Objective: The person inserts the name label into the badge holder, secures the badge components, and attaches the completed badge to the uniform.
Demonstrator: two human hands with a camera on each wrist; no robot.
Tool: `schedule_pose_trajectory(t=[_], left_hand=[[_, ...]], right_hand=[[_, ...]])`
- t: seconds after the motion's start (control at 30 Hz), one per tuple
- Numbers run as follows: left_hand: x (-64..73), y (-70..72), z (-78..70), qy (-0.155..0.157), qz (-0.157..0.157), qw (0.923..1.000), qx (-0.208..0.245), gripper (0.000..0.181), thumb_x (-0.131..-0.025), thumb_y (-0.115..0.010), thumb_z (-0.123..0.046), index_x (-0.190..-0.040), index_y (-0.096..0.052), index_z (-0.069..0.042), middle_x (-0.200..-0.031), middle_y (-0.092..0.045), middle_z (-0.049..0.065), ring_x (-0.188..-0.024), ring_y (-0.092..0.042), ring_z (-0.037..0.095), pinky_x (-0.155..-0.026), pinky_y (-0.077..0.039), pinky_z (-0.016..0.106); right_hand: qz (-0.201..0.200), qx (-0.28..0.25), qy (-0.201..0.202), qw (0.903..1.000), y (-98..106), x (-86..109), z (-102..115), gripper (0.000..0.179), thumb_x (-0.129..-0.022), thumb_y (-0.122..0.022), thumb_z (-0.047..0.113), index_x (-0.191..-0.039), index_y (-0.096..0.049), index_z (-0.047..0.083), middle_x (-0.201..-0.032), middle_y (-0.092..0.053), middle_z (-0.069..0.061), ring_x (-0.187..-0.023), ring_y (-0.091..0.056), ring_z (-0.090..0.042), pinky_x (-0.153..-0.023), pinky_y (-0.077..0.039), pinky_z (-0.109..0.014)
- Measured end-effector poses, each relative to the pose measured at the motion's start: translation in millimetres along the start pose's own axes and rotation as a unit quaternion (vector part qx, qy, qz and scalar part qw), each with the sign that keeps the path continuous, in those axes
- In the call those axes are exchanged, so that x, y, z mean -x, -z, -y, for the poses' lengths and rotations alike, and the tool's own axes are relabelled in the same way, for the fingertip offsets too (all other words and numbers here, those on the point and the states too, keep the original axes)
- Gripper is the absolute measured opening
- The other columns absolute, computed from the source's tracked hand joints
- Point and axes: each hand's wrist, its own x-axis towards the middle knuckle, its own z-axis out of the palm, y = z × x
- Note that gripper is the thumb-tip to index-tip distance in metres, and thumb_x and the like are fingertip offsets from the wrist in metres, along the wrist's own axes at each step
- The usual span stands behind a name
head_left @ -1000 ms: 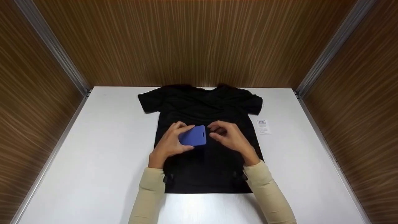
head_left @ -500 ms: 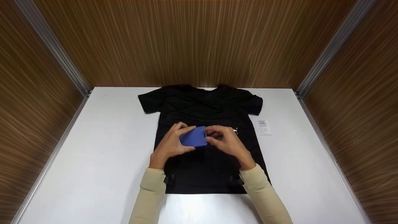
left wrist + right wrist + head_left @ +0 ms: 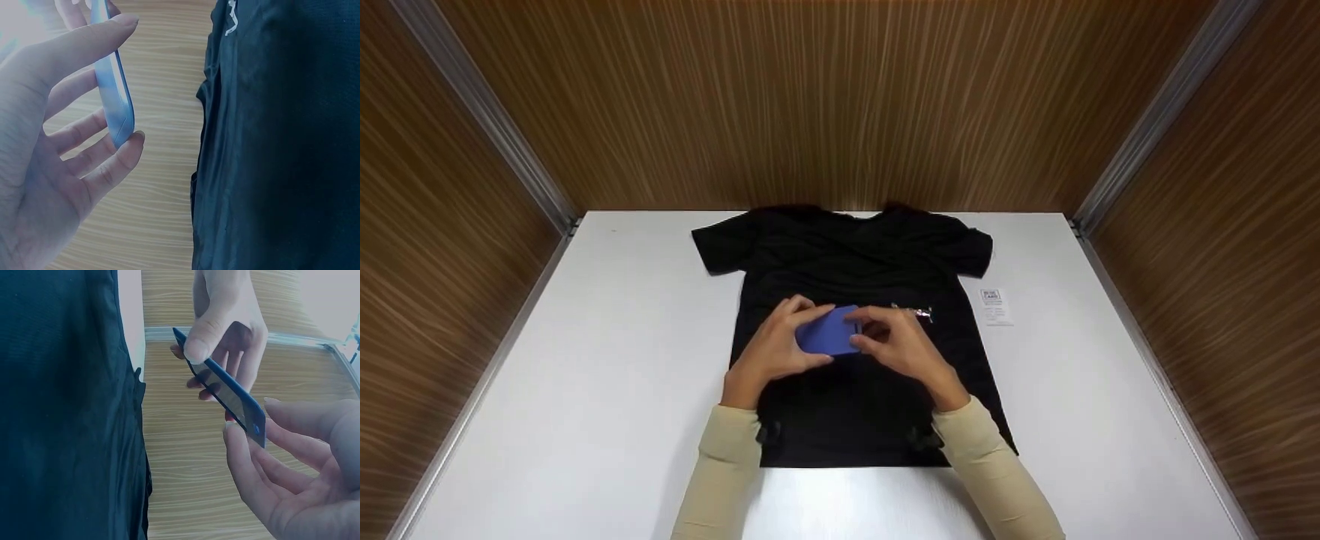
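My left hand (image 3: 776,337) grips a blue card holder (image 3: 823,336) by its long edges, thumb on the near side and fingers on the far side. A clear window shows on the holder's underside in the right wrist view, with a small slot at one end. At that slotted end, my right hand (image 3: 896,341) pinches the holder (image 3: 225,385) with thumb and fingertips. Both hands are above a black T-shirt (image 3: 840,405) spread flat. Just beyond the right hand, a small shiny clear-and-metal strip (image 3: 916,313), perhaps a strap clip, lies on the shirt.
A printed white card (image 3: 997,309) lies right of the shirt on the white table (image 3: 615,337). Wood-patterned panels (image 3: 840,105) with metal rails (image 3: 1174,105) stand at the back and both sides.
My right hand has moved left from beside the card holder onto its slotted end. The shiny strip on the shirt has come into view behind it. The left hand has barely moved.
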Motion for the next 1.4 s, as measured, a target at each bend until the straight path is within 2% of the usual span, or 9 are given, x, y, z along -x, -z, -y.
schedule_pose_trajectory(t=[0.3,0.57,0.7,0.83,0.97,1.17,1.4], left_hand=[[0.0,-0.6,-2.5,0.009,0.008,0.9999,-0.002,0.075,-0.075,-0.094,-0.032,-0.143,-0.064,-0.022,-0.128,-0.059,0.009,-0.115,-0.055,0.027,-0.100,-0.052,0.049],[0.3,-4.9,-7.2,-0.001,0.008,1.0000,-0.002,0.075,-0.075,-0.094,-0.030,-0.142,-0.064,-0.018,-0.127,-0.059,0.010,-0.113,-0.055,0.027,-0.099,-0.052,0.049],[-0.2,-6.2,-8.8,-0.003,0.005,1.0000,0.000,0.075,-0.074,-0.094,-0.028,-0.142,-0.064,-0.019,-0.126,-0.059,0.010,-0.113,-0.055,0.028,-0.099,-0.052,0.049],[-0.9,-6.2,-8.2,-0.012,0.000,0.9999,0.010,0.075,-0.076,-0.093,-0.031,-0.143,-0.063,-0.017,-0.125,-0.060,0.010,-0.113,-0.056,0.028,-0.100,-0.052,0.050],[-1.3,-4.6,-4.8,-0.024,0.000,0.9993,0.030,0.072,-0.081,-0.090,-0.033,-0.145,-0.061,-0.017,-0.123,-0.060,0.011,-0.108,-0.058,0.026,-0.097,-0.053,0.045],[0.2,1.0,1.0,-0.014,-0.004,0.9975,0.069,0.055,-0.094,-0.077,-0.026,-0.146,-0.061,-0.016,-0.124,-0.060,0.010,-0.099,-0.061,0.020,-0.080,-0.059,0.032],[1.3,3.8,4.0,-0.012,-0.018,0.9948,0.100,0.047,-0.098,-0.071,-0.017,-0.143,-0.063,-0.020,-0.121,-0.060,0.010,-0.093,-0.061,0.018,-0.080,-0.061,0.031]], right_hand=[[-0.009,0.001,0.006,0.9999,-5,-1.0,-2,0.026,-0.091,-0.078,0.007,-0.117,-0.075,0.005,-0.095,-0.076,-0.015,-0.076,-0.073,-0.020,-0.066,-0.059,-0.027],[-0.046,0.022,0.006,0.9987,-8,0.6,-3,0.023,-0.090,-0.080,0.011,-0.112,-0.076,0.006,-0.095,-0.076,-0.011,-0.073,-0.069,-0.014,-0.065,-0.055,-0.023],[-0.055,0.016,0.002,0.9983,-9,0.6,-4,0.023,-0.089,-0.080,0.010,-0.111,-0.076,0.006,-0.091,-0.077,-0.012,-0.067,-0.068,-0.013,-0.061,-0.054,-0.021],[-0.059,0.009,0.002,0.9982,-7,0.5,-4,0.022,-0.091,-0.079,0.009,-0.112,-0.076,0.006,-0.098,-0.077,-0.014,-0.067,-0.068,-0.014,-0.059,-0.055,-0.021],[-0.065,-0.003,0.005,0.9979,-4,1.1,-4,0.022,-0.091,-0.077,0.006,-0.113,-0.076,0.006,-0.101,-0.076,-0.015,-0.068,-0.068,-0.017,-0.058,-0.055,-0.021],[-0.084,-0.009,0.003,0.9964,1,0.8,-5,0.022,-0.090,-0.078,0.003,-0.111,-0.076,0.006,-0.098,-0.075,-0.016,-0.067,-0.066,-0.017,-0.057,-0.054,-0.022],[-0.097,-0.014,-0.001,0.9952,3,0.0,-8,0.023,-0.090,-0.077,0.002,-0.112,-0.075,0.008,-0.101,-0.075,-0.016,-0.071,-0.066,-0.018,-0.060,-0.053,-0.023]])
